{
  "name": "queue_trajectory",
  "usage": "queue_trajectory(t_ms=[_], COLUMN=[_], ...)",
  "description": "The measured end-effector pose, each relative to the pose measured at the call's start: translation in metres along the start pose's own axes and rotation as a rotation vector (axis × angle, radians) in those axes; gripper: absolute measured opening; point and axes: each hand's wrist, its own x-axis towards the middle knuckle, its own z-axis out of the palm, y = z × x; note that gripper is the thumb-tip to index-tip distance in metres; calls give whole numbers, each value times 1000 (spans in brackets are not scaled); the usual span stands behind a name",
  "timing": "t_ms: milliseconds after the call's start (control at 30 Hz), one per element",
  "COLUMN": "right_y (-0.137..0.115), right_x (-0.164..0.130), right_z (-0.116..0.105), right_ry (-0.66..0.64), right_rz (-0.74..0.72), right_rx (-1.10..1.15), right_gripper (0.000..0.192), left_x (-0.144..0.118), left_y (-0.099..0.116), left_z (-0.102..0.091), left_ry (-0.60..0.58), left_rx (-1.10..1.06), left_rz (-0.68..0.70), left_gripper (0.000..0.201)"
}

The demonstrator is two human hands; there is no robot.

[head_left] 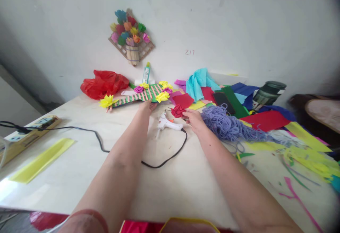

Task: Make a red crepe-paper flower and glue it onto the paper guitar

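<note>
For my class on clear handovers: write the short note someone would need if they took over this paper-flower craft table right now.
Left hand: fingertips rest on the near edge of the green-and-pink striped woven paper mat.
Right hand: holds the red rolled paper flower just above the table.
White glue gun lies between the hands, with its black cord trailing left.
Done: yellow and magenta flowers already sit on the mat.
Left: the red flower is not yet on the mat.
</note>
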Motion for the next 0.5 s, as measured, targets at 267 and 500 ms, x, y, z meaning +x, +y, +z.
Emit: queue_trajectory(t_ms=[267,500], right_y=[0,9], right_x=[-2,8], right_z=[-3,-7], right_ry=[4,65], right_rz=[4,-41], right_rx=[38,-16], right_gripper=[7,9], left_x=[-2,-23], left_y=[-3,-1], left_z=[-3,-11], left_ry=[25,-38], left_rx=[-80,-98], left_rz=[102,133], left_gripper=[27,20])
